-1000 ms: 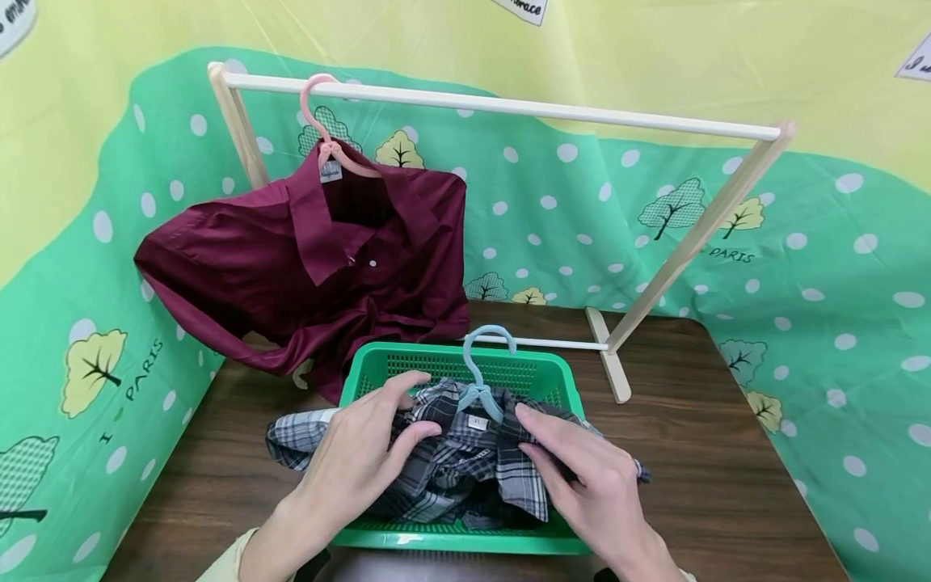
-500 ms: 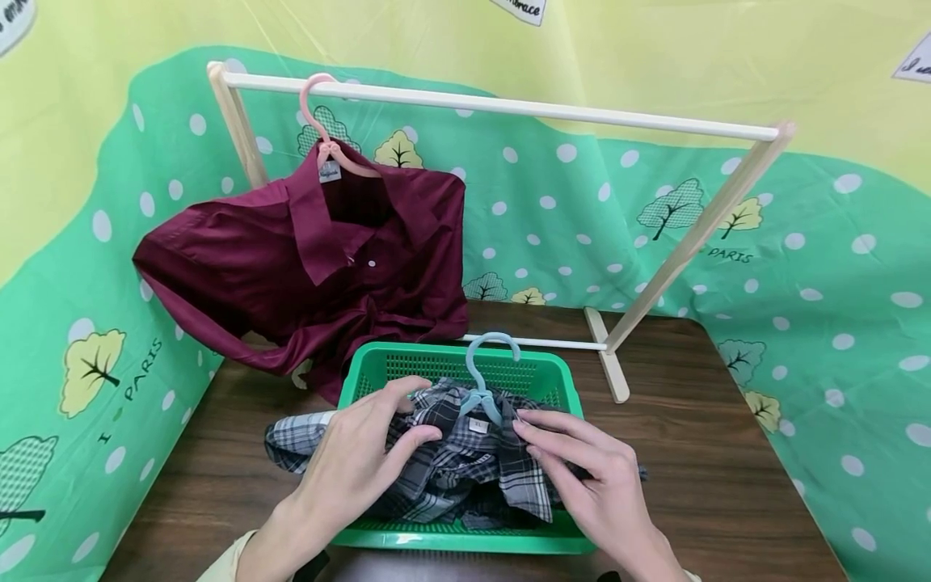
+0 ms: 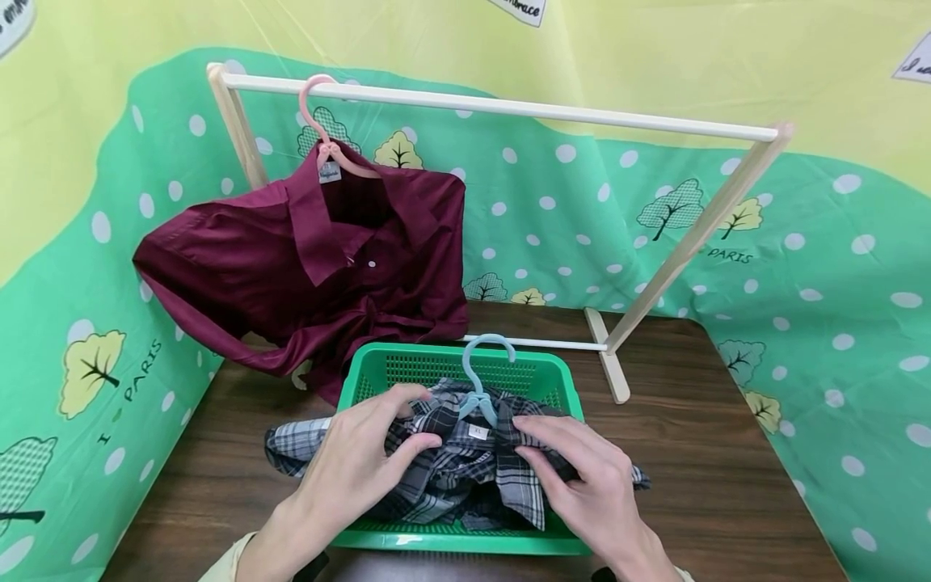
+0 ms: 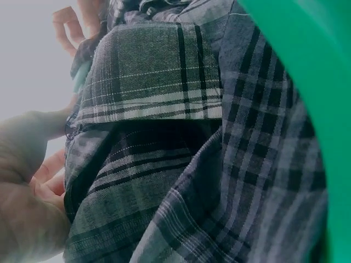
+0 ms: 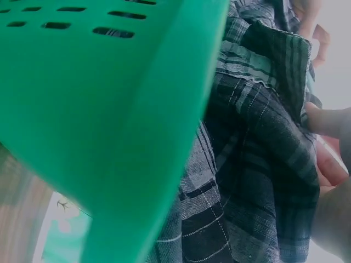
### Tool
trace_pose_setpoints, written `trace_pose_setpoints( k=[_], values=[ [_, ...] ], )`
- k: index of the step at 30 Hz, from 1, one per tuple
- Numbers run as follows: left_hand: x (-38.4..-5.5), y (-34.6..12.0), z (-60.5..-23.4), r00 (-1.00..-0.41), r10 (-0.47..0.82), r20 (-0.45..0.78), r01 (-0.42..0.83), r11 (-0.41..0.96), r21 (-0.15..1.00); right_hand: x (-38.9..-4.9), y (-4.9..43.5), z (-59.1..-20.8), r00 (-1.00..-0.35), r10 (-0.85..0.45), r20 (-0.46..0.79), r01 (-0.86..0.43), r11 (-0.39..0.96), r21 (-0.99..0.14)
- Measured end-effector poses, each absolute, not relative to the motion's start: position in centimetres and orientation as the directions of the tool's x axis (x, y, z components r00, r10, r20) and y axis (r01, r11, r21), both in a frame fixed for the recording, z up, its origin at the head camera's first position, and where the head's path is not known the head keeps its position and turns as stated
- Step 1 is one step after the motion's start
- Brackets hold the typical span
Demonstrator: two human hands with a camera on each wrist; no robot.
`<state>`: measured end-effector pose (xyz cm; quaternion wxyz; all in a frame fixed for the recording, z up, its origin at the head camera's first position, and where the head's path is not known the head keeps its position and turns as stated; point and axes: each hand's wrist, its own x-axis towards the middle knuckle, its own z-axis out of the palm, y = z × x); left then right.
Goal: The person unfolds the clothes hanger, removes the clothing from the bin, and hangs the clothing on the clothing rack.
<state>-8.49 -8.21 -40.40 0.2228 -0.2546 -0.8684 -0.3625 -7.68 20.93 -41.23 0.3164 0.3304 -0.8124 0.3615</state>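
Note:
A grey-and-black plaid shirt [image 3: 465, 466] lies bunched in the green basket [image 3: 465, 543], with sleeve ends out over its sides. A light blue hanger [image 3: 474, 368] stands in the collar, hook up, just behind the white size label. On the left, my left hand [image 3: 349, 457] holds the shirt near the collar, thumb in front and fingers behind. My right hand [image 3: 592, 477] pinches the right side of the collar between thumb and fingers. In the left wrist view, the left thumb meets the edge of the plaid collar [image 4: 153, 74]. The hanger's arms are mostly hidden in the cloth.
A maroon shirt [image 3: 262, 250] hangs from a pink hanger [image 3: 313, 113] at the left of a wooden rack [image 3: 509, 106], its lower part reaching the table behind the basket. The rack's right foot [image 3: 609, 364] stands on the dark wooden table [image 3: 720, 453]. Printed cloth surrounds the table.
The blue hanger has shifted slightly right and back left, and sits a little lower. My right fingers have moved along the collar edge. My left hand stays almost in place.

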Motion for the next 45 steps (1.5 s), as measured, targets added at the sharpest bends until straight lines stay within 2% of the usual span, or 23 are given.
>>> trace_pose_setpoints(
  k=[4, 11, 16, 21, 27, 32, 41, 45],
  values=[
    [-8.5, -8.3, -40.6, -0.761, 0.281, 0.585, 0.613, 0.607, 0.505, -7.6, 21.0, -41.1, -0.610, -0.294, 0.736, -0.737, 0.551, -0.390],
    [-8.6, -8.6, -40.7, -0.708, 0.298, 0.640, 0.668, 0.576, 0.470, -7.4, 21.4, -40.9, -0.652, -0.244, 0.718, -0.694, 0.573, -0.435],
    [-8.4, -8.6, -40.7, -0.717, 0.310, 0.624, 0.663, 0.579, 0.474, -7.3, 21.6, -40.9, -0.725, -0.211, 0.656, -0.614, 0.629, -0.476],
    [-8.1, -9.5, -39.9, -0.708, 0.353, 0.612, 0.668, 0.615, 0.418, -7.1, 21.8, -40.9, -0.752, -0.157, 0.641, -0.591, 0.593, -0.548],
    [-8.3, -11.2, -38.8, -0.720, 0.376, 0.584, 0.633, 0.699, 0.331, -6.9, 22.1, -40.8, -0.736, -0.129, 0.664, -0.614, 0.541, -0.575],
    [-8.7, -11.7, -39.2, -0.730, 0.357, 0.583, 0.616, 0.712, 0.336, -6.7, 22.1, -40.8, -0.718, -0.135, 0.683, -0.640, 0.513, -0.571],
    [-9.2, -10.8, -40.3, -0.641, 0.254, 0.724, 0.657, 0.670, 0.346, -6.7, 22.3, -41.1, -0.711, -0.135, 0.690, -0.645, 0.515, -0.564],
    [-9.5, -10.6, -40.4, -0.616, 0.232, 0.753, 0.668, 0.660, 0.343, -6.7, 22.9, -41.2, -0.683, -0.131, 0.718, -0.670, 0.504, -0.545]
  ],
)
